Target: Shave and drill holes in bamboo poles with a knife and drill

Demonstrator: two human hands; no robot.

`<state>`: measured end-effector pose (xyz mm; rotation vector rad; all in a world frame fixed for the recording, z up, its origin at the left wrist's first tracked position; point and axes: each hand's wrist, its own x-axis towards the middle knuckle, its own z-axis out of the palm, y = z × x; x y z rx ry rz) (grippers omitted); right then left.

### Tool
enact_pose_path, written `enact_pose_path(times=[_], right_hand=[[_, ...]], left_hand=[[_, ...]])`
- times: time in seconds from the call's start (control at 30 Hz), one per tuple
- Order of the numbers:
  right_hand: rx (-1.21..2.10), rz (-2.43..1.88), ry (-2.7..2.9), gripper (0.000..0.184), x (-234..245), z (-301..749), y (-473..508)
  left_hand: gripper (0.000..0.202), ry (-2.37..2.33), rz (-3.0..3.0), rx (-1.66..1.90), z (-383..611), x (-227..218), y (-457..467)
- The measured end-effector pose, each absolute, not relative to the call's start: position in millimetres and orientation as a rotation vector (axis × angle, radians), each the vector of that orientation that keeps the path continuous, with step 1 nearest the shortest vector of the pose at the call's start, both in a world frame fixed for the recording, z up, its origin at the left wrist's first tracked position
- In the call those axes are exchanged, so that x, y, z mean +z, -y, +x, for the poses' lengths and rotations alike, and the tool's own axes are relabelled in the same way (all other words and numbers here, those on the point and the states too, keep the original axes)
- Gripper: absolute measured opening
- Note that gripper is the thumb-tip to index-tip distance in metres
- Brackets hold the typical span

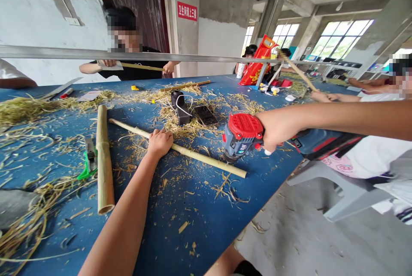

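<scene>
Now left grip [160, 143] clasps slim pole [202, 157], right grip [273, 133] clutches drill [243, 134], perhaps touching it; pole ends inside table [185, 207] edge.

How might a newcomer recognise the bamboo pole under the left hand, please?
On the blue table, find the person's left hand. Under it lies a pale bamboo pole, its right end near the red-topped drill. It is much slimmer than the bamboo tube to its left.

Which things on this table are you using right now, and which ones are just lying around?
Being used:
thin bamboo pole, under the left hand
power drill, in the right hand

Lying around:
thick bamboo tube
green-and-grey tool
black device with a white cord
loose shavings
</scene>
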<state>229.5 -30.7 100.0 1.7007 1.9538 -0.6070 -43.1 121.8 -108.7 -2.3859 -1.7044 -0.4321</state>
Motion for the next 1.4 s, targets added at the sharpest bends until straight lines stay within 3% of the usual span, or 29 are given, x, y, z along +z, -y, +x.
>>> enact_pose_path(times=[0.43,0.77,1.1,1.4], right_hand=[[-0.799,1.744,-1.956,0.015,96,237,28],[-0.597,1.652,-1.969,0.012,94,226,26],[-0.844,1.807,-1.887,0.013,80,238,25],[-0.864,1.862,-2.103,0.012,75,248,59]], left_hand=[[0.034,1.71,-2.385,-0.442,-43,-109,-122],[0.034,1.695,-2.372,-0.424,-44,-110,-121],[0.037,1.712,-2.376,-0.371,-43,-108,-121],[0.037,1.759,-2.381,-0.337,-42,-104,-118]])
